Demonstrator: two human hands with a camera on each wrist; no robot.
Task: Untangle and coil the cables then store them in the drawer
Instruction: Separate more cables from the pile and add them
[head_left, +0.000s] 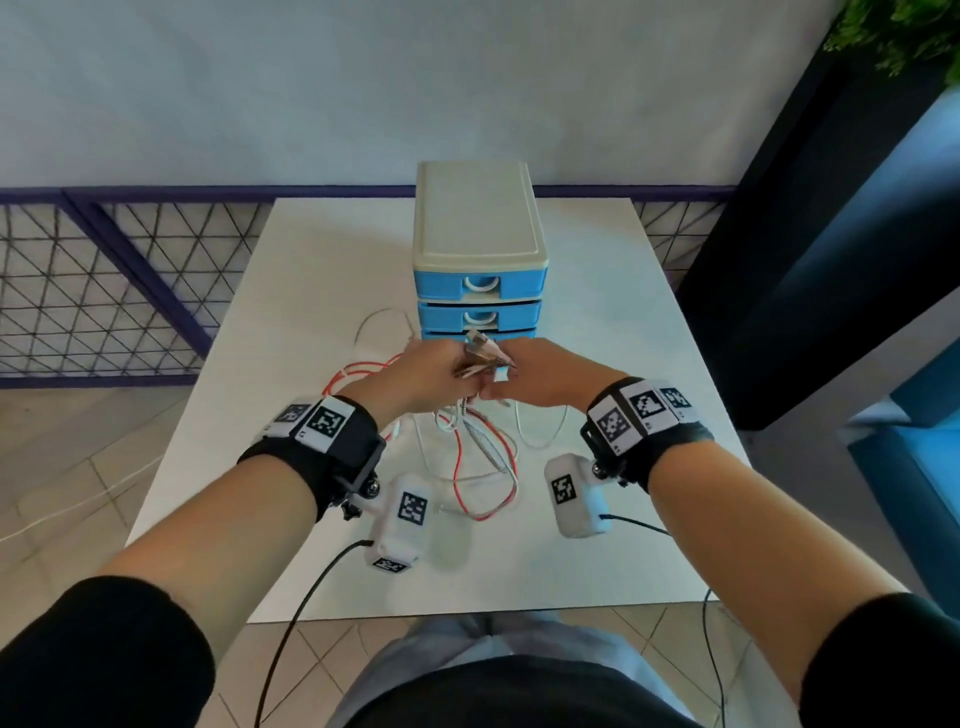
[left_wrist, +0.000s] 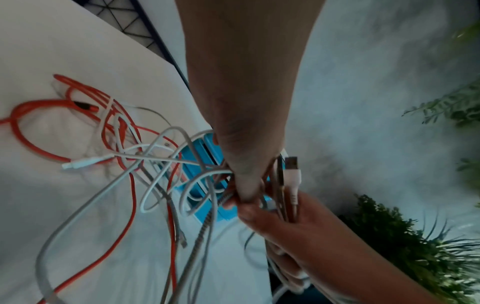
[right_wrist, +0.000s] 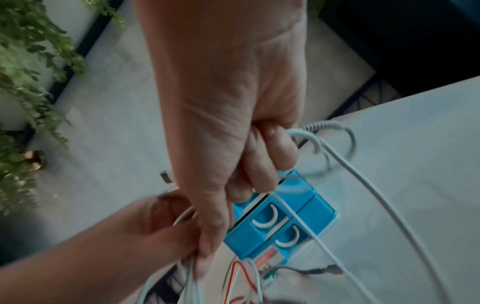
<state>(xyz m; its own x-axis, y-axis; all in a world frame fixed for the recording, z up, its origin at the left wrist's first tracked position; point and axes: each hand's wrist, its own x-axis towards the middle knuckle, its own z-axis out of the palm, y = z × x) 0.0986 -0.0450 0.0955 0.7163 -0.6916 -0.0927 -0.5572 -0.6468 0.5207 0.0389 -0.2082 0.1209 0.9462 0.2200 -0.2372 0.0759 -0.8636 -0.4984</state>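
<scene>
Both hands' grip (head_left: 485, 376) on cables (head_left: 480, 467), mid-table (head_left: 623, 364).

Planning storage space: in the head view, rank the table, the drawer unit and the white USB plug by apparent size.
1. Table, largest.
2. Drawer unit, clearly smaller.
3. White USB plug, tiny, pinched between the left hand and right hand.

No ties.

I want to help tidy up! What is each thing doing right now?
Cables: tangled, lifted partly off the table.
Drawer unit: visible drawers closed.
Left hand: gripping cable ends.
Right hand: gripping cables too.
Table: holds the drawer unit and loose cable loops.
</scene>
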